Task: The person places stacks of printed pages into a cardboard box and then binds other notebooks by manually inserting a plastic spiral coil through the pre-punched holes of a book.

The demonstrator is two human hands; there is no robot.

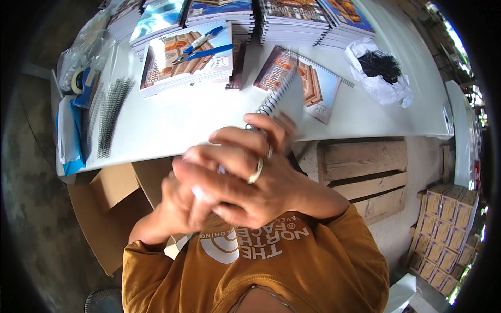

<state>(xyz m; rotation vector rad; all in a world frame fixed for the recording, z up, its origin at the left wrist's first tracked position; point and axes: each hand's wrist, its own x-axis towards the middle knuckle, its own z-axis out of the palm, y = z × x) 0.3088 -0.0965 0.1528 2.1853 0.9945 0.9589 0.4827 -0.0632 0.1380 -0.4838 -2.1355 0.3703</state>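
Note:
A spiral-bound notebook stands nearly edge-on above the table's front edge, its dark coil facing left and its far end tilted up and to the right. My right hand, with a ring on one finger, is closed around its near end. Pressed against it from the left is my left hand, fingers closed and partly covered by the right. What lies between the palms is hidden, and motion blurs both hands. Beyond the held notebook, another spiral notebook with a building on its cover lies flat.
Cutting pliers with blue handles and a blue pen rest on a notebook stack. More stacks line the back. Wire coils and a tape dispenser lie left; black coil scraps sit on white paper. Below are a cardboard box and wooden pallet.

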